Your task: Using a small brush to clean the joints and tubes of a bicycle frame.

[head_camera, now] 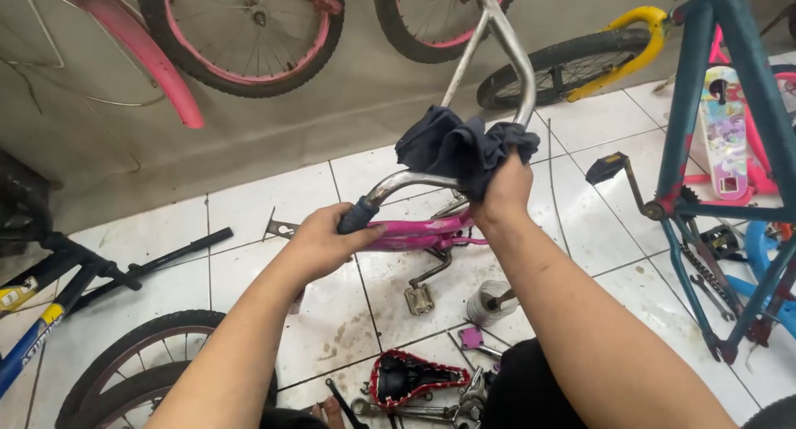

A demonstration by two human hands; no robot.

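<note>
My right hand (503,193) grips a dark blue rag (460,147) wrapped around a curved silver handlebar (510,52) at its bend. My left hand (322,242) is closed around the handlebar's near end, next to its dark grip (358,216). Below both hands a pink bicycle frame (423,232) lies on the white tiled floor (274,205), with a crank and pedal (419,298) showing under it.
A black and red saddle (408,378) and loose wrenches (414,411) lie near my knees. A teal bike frame (705,155) stands at right. Pink-rimmed wheels (240,31) lean on the wall. Black tyres (133,367) and a blue bike (33,313) are at left.
</note>
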